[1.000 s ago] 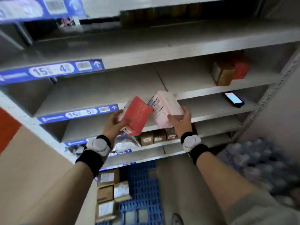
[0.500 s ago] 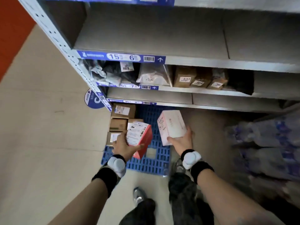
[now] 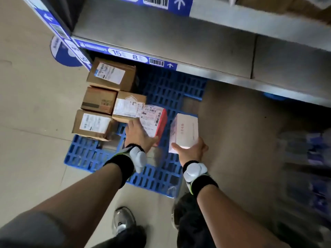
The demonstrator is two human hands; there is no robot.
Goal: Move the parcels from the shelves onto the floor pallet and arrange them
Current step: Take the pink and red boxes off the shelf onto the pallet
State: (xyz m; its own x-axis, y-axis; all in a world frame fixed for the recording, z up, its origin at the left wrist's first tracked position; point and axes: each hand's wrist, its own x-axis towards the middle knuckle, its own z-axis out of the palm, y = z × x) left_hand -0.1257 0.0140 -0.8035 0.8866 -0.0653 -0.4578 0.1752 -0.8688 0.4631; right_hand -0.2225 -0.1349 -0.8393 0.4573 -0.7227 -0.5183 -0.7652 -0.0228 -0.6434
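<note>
My left hand (image 3: 138, 134) grips a red parcel (image 3: 155, 120) with a white shipping label, held low over the blue plastic floor pallet (image 3: 166, 90). My right hand (image 3: 191, 149) holds a pale pink parcel (image 3: 184, 132) from below, just right of the red one. Several brown cardboard parcels (image 3: 112, 75) with white labels stand in a cluster on the pallet's left side; the nearest, a labelled brown box (image 3: 128, 106), sits right beside the red parcel. Both held parcels hover above the pallet's middle.
The grey metal shelf (image 3: 179, 42) with blue label strips overhangs the pallet's far edge. Blurred shrink-wrapped bottle packs (image 3: 308, 158) lie at the right. My shoe (image 3: 122, 221) stands on the beige floor just in front of the pallet.
My view dropped from the upper shelves to the floor. Both hands carried their parcels down and forward, from shelf height to just above the pallet beside the brown boxes.
</note>
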